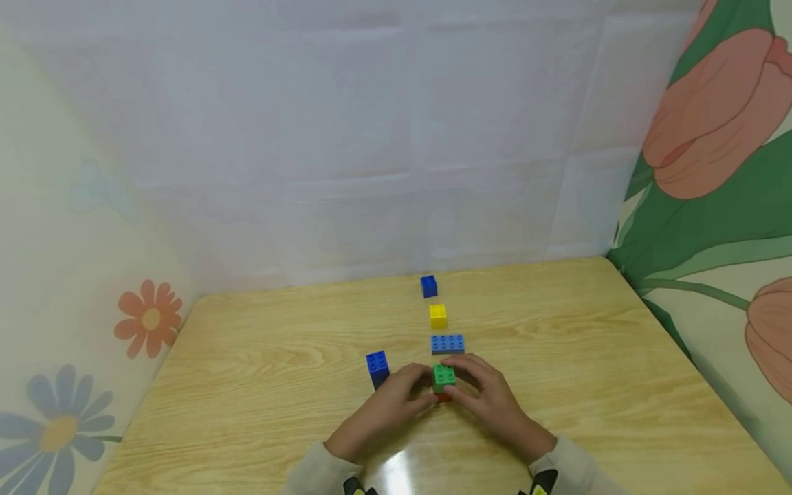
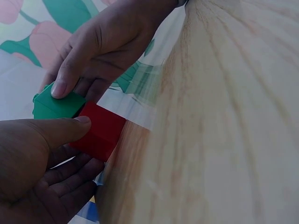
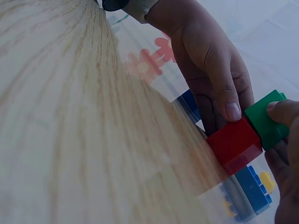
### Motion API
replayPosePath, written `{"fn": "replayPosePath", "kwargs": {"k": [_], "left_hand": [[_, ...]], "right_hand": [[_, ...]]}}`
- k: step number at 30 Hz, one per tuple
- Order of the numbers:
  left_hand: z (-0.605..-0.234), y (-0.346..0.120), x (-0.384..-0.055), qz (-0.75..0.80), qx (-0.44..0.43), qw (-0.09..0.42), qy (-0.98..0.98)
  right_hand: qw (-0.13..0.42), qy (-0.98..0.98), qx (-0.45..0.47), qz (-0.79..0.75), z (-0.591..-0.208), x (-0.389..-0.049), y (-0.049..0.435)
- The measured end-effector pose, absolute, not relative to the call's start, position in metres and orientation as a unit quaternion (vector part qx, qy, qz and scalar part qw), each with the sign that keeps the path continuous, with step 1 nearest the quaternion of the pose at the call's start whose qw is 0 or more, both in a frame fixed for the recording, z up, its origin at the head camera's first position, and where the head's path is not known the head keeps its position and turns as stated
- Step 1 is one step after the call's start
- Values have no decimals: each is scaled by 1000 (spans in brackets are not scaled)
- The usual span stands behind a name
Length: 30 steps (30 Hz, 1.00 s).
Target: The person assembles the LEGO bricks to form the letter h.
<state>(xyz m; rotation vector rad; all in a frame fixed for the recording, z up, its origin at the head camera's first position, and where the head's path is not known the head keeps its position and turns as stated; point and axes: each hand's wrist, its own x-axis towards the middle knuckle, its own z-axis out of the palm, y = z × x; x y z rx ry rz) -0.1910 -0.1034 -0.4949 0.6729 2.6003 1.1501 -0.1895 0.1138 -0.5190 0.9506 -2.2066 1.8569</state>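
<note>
A green brick [image 1: 443, 377] with studs on top sits over a red brick [image 1: 443, 397], slightly askew to it in the left wrist view. My left hand [image 1: 396, 399] holds the red brick from the left, thumb on its near face and fingers behind. From the right, my right hand [image 1: 495, 399] pinches the green brick between thumb and fingers. The red brick [image 3: 235, 145] stands low at the tabletop. Just left of my left hand is a tall dark blue brick stack [image 1: 377, 369], its lower part partly hidden.
Beyond the hands, a lighter blue brick [image 1: 447, 344] with two rows of studs lies on the wooden table [image 1: 260, 385]. Farther back are a yellow brick [image 1: 438, 316] and a small dark blue brick [image 1: 429, 287]. A white cloth [image 1: 346, 137] hangs behind the table.
</note>
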Motion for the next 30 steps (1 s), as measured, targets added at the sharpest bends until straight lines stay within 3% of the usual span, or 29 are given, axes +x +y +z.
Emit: {"fn": "replayPosePath", "kwargs": {"k": [20, 30], "left_hand": [[-494, -104, -192, 393, 227, 112, 884], [-495, -104, -193, 401, 222, 120, 881]], "right_hand": [[54, -739, 296, 603, -515, -189, 113], [58, -739, 302, 599, -487, -177, 111]]}}
